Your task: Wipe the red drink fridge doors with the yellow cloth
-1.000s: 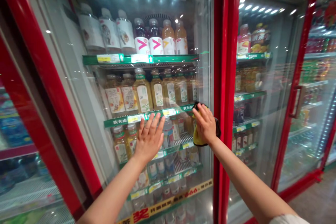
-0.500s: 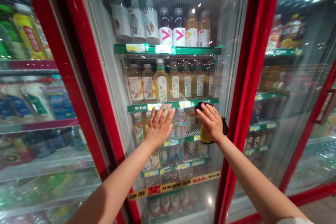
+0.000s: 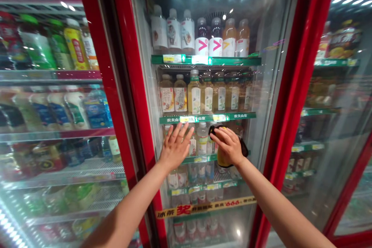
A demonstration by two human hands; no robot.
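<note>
has shifted the yellow black-edged cloth [image 3: 223, 160] left across the glass door [image 3: 269, 85], away from the right-hand red frame [image 3: 299, 69], so covering, by the look of it, a patch nearer the middle. keeps it just below the green shelf strip [image 3: 207, 117], beneath the right hand [image 3: 229, 145], laid over it with fingers near together; cannot tell whether clamped or merely pressing. spreads the left hand [image 3: 176, 145] to its left, with fingers apart and nothing held; cannot tell whether touching. now shows more of the left-hand cooler [image 3: 58, 135] too.
</note>
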